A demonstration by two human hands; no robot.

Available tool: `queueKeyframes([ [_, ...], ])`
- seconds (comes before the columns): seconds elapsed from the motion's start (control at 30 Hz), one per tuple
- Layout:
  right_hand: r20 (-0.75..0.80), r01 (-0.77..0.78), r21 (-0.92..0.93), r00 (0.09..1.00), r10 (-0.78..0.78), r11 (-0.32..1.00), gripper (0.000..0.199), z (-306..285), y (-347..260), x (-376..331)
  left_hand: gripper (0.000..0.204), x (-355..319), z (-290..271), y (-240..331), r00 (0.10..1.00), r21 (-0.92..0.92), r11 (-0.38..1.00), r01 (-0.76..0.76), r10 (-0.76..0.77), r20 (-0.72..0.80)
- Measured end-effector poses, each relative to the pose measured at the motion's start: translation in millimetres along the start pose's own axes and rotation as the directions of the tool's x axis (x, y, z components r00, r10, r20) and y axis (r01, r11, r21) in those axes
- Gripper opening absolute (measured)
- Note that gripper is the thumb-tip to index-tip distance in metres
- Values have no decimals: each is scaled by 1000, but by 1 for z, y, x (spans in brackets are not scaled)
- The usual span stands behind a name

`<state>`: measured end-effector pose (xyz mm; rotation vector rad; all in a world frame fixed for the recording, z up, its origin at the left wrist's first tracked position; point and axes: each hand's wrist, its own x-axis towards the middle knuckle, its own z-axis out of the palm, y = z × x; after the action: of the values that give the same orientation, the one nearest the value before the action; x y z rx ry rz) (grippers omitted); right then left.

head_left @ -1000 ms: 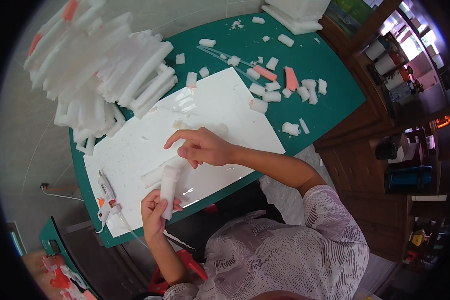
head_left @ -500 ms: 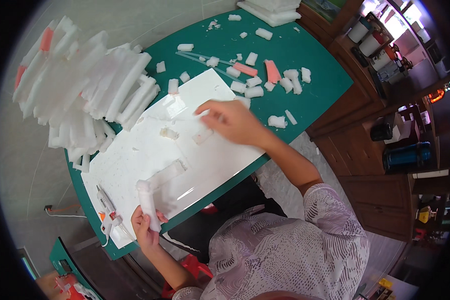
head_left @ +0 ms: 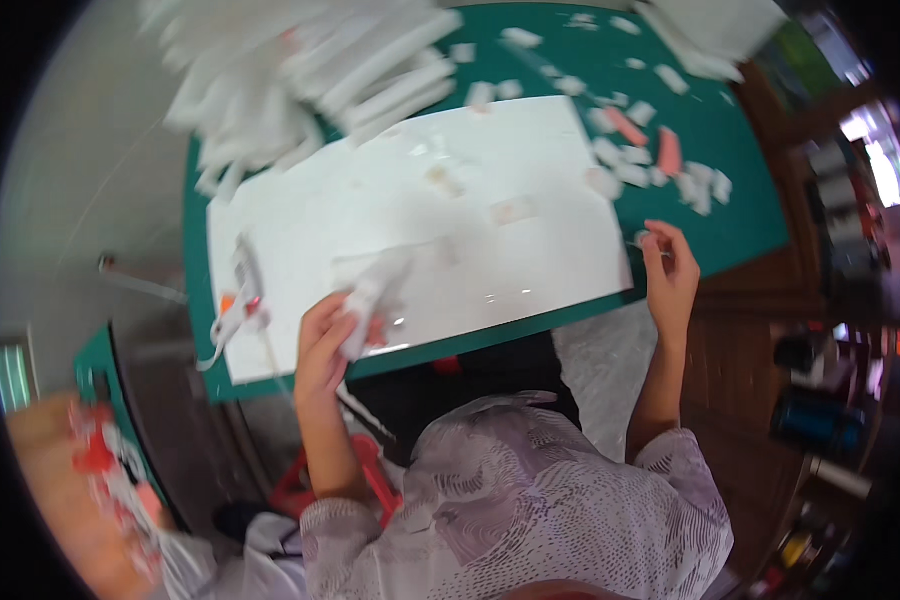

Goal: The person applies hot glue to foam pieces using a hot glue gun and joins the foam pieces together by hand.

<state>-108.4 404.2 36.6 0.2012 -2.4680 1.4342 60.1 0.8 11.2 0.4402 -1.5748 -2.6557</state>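
Note:
My left hand (head_left: 322, 345) is closed around a white foam stick (head_left: 372, 295), which slants up and away over the near part of a white board (head_left: 550, 255). Motion smears the stick's far end. Off the board's right edge, my right hand (head_left: 674, 268) is over the green tabletop (head_left: 740, 225). Its thumb and fingers pinch a small white foam piece (head_left: 641, 239), mostly covered by the fingertips. A flat pale piece (head_left: 513, 209) and a yellowish white scrap (head_left: 444, 181) lie on the board.
A white glue gun (head_left: 238, 305) with its cord rests on the board's left end. Stacked white foam sticks (head_left: 360, 70) stand at the far left. Several white foam bits and a pink piece (head_left: 669, 152) lie at the far right. White sheets (head_left: 715, 35) sit at the back corner.
My right hand has moved from above the board to the right, beyond its edge, and closed on a small foam piece. The foam stick in my left hand tilts more. The whole view has turned.

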Motion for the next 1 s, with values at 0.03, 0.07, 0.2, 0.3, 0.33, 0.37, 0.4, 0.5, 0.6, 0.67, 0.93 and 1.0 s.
queueKeyframes([
  [0.03,94,21,-7,995,-20,1000,17,12,-12,-3,28,5,1,4,997,41,999,5,-9,78],
  [0.07,214,64,27,975,-68,998,19,27,-30,-6,26,7,7,8,998,89,996,22,-26,52],
  [0.2,532,358,179,749,-396,917,34,89,-81,-13,25,-6,15,16,999,190,981,38,-35,-21],
  [0.3,582,536,241,587,-563,809,38,129,-115,-9,24,-8,17,22,999,227,974,31,-26,-22],
  [0.33,610,587,283,500,-614,759,40,140,-123,-7,23,-10,16,24,999,232,972,27,-23,-23],
  [0.37,609,593,284,495,-619,753,40,149,-127,-5,23,-9,16,24,1000,231,973,20,-15,-24],
  [0.4,624,639,285,443,-644,714,41,159,-126,-4,22,-8,15,23,1000,234,972,18,-17,-8],
  [0.5,650,680,322,346,-676,659,39,175,-117,2,21,-6,16,23,1000,250,968,17,-20,10],
  [0.6,670,647,369,312,-674,667,36,173,-117,4,22,-9,16,21,1000,271,962,1,-4,9],
  [0.67,677,620,379,321,-663,687,34,166,-120,5,23,-12,17,19,1000,282,959,-18,16,7],
  [0.93,721,387,406,422,-550,828,34,126,-141,-1,31,-30,46,29,732,812,343,-472,667,143],
  [1.0,717,373,427,415,-560,823,35,123,-140,-4,35,-32,49,31,690,833,251,-492,697,198],
])
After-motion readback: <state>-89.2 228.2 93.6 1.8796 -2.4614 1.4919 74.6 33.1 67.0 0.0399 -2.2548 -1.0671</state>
